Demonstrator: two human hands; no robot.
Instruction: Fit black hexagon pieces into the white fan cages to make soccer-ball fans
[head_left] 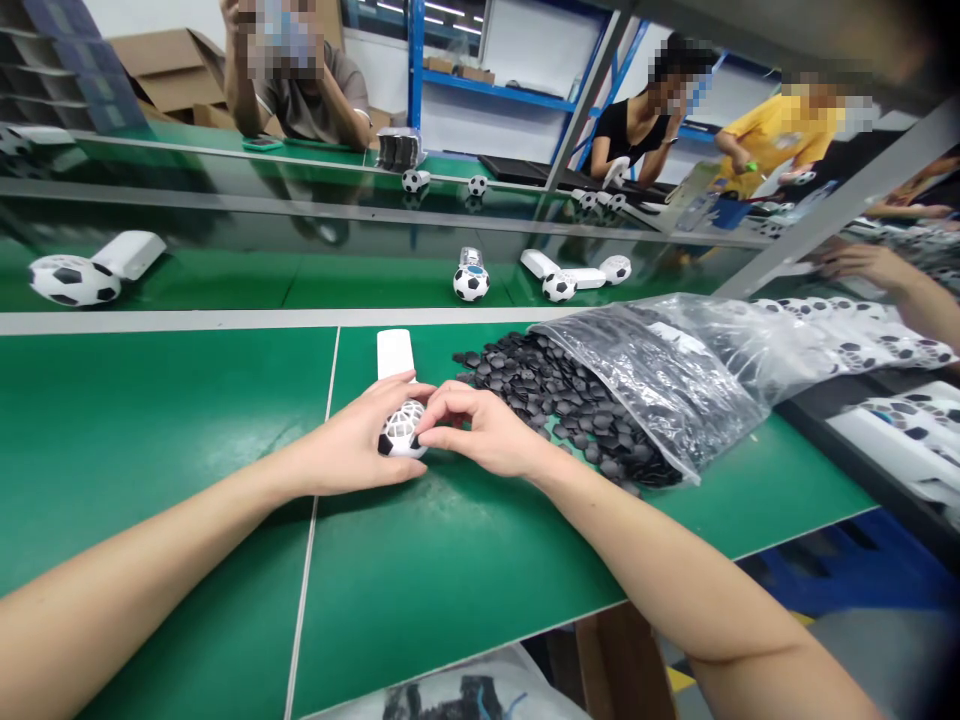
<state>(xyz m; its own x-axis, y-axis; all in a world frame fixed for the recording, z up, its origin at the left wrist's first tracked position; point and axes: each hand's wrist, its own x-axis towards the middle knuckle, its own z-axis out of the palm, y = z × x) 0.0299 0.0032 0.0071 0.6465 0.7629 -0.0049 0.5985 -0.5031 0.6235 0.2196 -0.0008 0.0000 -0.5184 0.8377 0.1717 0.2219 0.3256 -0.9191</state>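
Observation:
My left hand (364, 440) is wrapped round the football-shaped end of a white device (403, 428), whose flat white handle (395, 352) points away from me on the green table. White openwork shows on top of the ball, with black patches lower down. My right hand (472, 430) pinches at the ball's right side, thumb and forefinger together; whatever is between those fingertips is hidden. Just right of my right hand lies a heap of small black patches (570, 400), spilling from a clear plastic bag (675, 370).
Beyond the pale rail (225, 320), several ball-ended devices lie on a green surface, including a white one (75, 280) at left and another (471, 280) mid-way. A tray of similar parts (907, 440) stands at right. Co-workers sit across, and another person's hand (862, 262) reaches in at right.

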